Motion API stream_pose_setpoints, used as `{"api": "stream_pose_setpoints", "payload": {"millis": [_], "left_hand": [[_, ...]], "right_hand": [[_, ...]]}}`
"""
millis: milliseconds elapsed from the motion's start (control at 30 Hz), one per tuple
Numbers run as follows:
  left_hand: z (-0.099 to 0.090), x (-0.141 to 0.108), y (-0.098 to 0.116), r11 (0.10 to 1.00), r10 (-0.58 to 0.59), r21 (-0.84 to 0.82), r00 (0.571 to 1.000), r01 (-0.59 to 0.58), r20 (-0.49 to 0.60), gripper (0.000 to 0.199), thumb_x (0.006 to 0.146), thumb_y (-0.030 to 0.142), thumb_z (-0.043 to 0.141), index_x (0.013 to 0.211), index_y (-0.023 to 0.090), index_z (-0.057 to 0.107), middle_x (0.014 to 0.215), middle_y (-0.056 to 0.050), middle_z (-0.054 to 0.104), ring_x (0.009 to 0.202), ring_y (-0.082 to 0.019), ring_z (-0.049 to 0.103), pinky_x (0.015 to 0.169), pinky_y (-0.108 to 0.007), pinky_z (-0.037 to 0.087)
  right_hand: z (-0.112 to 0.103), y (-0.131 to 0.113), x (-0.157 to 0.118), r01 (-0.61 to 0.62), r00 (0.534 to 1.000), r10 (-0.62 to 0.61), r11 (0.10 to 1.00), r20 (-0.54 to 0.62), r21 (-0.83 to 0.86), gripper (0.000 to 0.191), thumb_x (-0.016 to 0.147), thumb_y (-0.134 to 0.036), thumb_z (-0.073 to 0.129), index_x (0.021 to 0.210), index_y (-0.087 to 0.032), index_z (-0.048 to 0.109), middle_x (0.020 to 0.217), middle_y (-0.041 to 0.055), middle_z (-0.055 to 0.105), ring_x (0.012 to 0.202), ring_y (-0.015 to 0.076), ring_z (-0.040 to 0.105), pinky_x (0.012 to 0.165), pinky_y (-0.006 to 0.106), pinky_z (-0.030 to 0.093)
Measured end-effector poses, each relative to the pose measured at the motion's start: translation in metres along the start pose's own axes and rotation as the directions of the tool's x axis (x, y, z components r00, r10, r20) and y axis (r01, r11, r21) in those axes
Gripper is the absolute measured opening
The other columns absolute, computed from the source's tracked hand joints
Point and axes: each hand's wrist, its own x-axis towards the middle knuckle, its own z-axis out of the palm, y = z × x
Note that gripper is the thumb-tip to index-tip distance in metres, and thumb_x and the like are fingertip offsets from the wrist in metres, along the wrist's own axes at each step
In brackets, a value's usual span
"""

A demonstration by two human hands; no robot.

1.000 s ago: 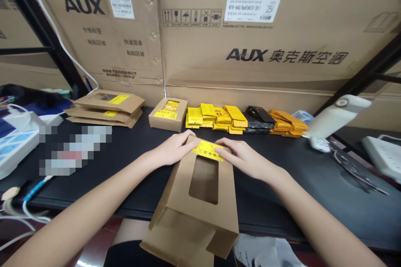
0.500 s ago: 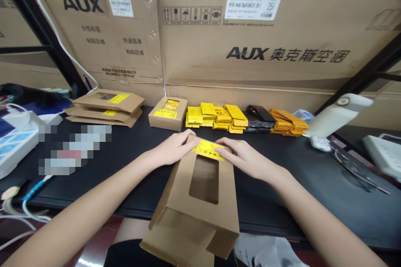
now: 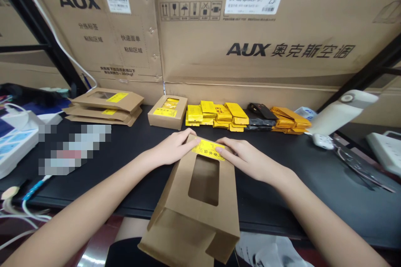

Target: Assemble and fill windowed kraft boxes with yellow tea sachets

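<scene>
A brown cardboard box [image 3: 178, 200] with a cut-out window and a yellow label [image 3: 209, 149] points toward me, its near end flaps unfolded. My left hand [image 3: 177, 147] grips the far left corner, thumb on the label's edge. At the far right corner, my right hand [image 3: 246, 154] holds the box with its thumb on the label; the fingers of both hands are partly hidden behind the far end. Just beyond stand a closed windowed box [image 3: 167, 120] with yellow packets inside and a pile of yellow packets [image 3: 216, 112].
Flattened boxes [image 3: 103, 106] lie stacked at the back left. Black packets [image 3: 261, 119] and orange packets [image 3: 291, 121] continue the row, beside a leaning white bottle [image 3: 341, 112]. Glasses [image 3: 360, 171] and a white power strip [image 3: 387, 150] are at right. Large AUX cartons [image 3: 194, 56] form the back.
The view has shifted very slightly. Both hands keep the same hold on the box, which stays in nearly the same place.
</scene>
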Motion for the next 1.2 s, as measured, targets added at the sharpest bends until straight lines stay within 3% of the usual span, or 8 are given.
{"api": "stream_pose_setpoints", "payload": {"millis": [933,1200], "left_hand": [[0.0003,-0.0009,0.0004,1.0,0.002,0.01,1.0,-0.002,-0.007,0.041,0.092,0.055,0.036,0.106,0.02,0.054,0.1,-0.007,0.066,0.093,-0.023,0.061,0.082,-0.035,0.045],[0.0007,-0.0007,-0.0007,1.0,0.003,0.01,1.0,-0.003,-0.005,0.042,0.092,0.056,0.036,0.107,0.021,0.054,0.101,-0.007,0.066,0.094,-0.024,0.061,0.083,-0.036,0.045]], "right_hand": [[0.0021,0.0068,0.0029,0.033,0.999,-0.031,0.999,-0.032,0.038,0.043,0.097,-0.048,0.041,0.119,-0.016,0.061,0.108,0.0119,0.07,0.093,0.0241,0.065,0.082,0.037,0.049],[0.0021,0.009,0.0045,0.017,1.0,-0.016,0.993,-0.007,0.113,0.041,0.096,-0.049,0.042,0.113,-0.017,0.062,0.101,0.0081,0.07,0.085,0.0214,0.064,0.075,0.033,0.049]]}}
